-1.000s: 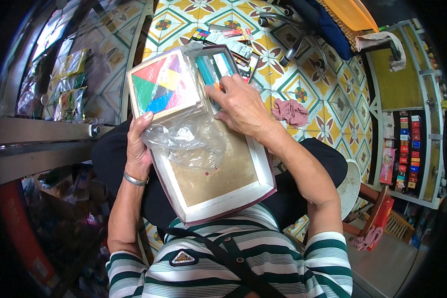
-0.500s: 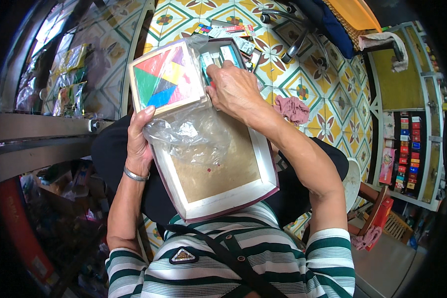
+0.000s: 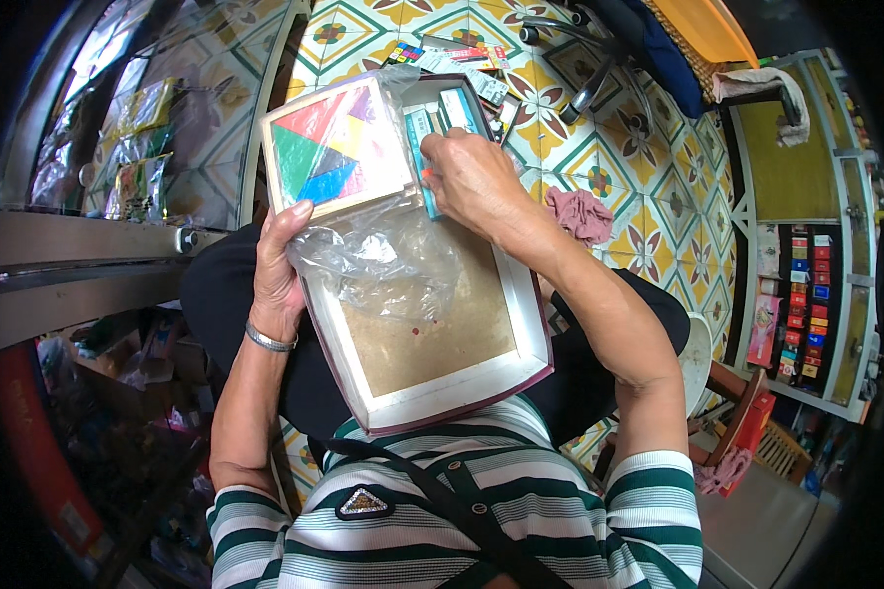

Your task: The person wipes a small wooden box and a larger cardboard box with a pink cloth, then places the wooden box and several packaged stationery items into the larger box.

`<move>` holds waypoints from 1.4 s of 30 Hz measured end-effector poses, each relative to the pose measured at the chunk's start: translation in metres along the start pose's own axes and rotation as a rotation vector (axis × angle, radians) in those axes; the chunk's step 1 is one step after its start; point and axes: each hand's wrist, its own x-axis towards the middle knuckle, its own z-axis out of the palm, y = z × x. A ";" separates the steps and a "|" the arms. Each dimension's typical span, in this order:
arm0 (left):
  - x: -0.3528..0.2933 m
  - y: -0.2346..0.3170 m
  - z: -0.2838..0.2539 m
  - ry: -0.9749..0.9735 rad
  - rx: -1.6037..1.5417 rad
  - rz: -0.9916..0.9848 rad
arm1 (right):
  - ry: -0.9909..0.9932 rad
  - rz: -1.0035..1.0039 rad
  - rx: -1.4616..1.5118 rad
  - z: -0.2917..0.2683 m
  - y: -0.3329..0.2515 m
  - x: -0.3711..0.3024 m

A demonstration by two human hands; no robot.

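A shallow box with white inner walls [image 3: 455, 393] and a dark red outside lies across my lap. My left hand [image 3: 283, 257] is closed on a square wooden tangram puzzle [image 3: 309, 157] with coloured pieces, wrapped in clear plastic [image 3: 373, 260]. The puzzle lies over the box's left side, and the loose wrap hangs into the box. At the box's far end, my right hand [image 3: 473, 185] has its fingers curled down at a teal and white small box [image 3: 422, 133]. Another teal box [image 3: 457, 108] lies beside it. My right fingertips are partly hidden, with a bit of orange showing there.
Several small cartons [image 3: 462, 61] lie on the patterned tile floor beyond the box. A pink cloth [image 3: 580, 214] is on the floor to the right, near a chair's wheeled base [image 3: 599, 83]. A glass-fronted cabinet [image 3: 118, 245] stands left; a case with small boxes [image 3: 805, 304] stands right.
My right hand has shifted slightly right and nearer, showing more of the teal boxes. The tangram puzzle has tilted a little and glare now covers its right part.
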 end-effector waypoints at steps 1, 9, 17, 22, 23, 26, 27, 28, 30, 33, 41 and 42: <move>0.000 0.000 0.000 0.002 0.005 0.001 | 0.003 0.001 -0.015 0.002 0.001 -0.002; -0.001 0.001 -0.001 -0.006 -0.013 -0.016 | 0.140 -0.138 -0.165 0.002 -0.012 -0.030; -0.001 0.000 0.003 -0.007 0.012 0.002 | 0.002 0.093 -0.080 0.012 -0.020 -0.033; -0.003 0.001 0.005 -0.013 0.022 0.012 | 0.005 0.115 -0.083 0.017 -0.019 -0.035; -0.003 0.001 0.006 -0.011 0.024 0.013 | 0.017 0.099 -0.092 0.017 -0.021 -0.036; -0.003 0.001 0.005 -0.005 0.020 0.018 | 0.043 0.043 -0.134 0.018 -0.025 -0.041; -0.002 0.000 0.002 0.000 0.015 0.020 | 0.044 0.018 -0.155 0.019 -0.024 -0.044; -0.001 -0.001 0.001 0.004 0.009 0.022 | 0.044 -0.008 -0.176 0.018 -0.023 -0.045; -0.002 -0.001 0.002 0.000 0.007 0.021 | 0.047 -0.080 -0.262 0.013 -0.020 -0.047; -0.004 0.002 0.003 -0.013 0.014 0.001 | 0.048 -0.201 -0.317 -0.010 -0.015 -0.049; -0.005 0.002 0.010 -0.037 0.028 -0.004 | 0.130 -0.289 -0.531 -0.026 0.024 -0.037; -0.005 0.001 0.008 -0.030 0.026 0.003 | 0.110 -0.302 -0.540 -0.025 0.023 -0.036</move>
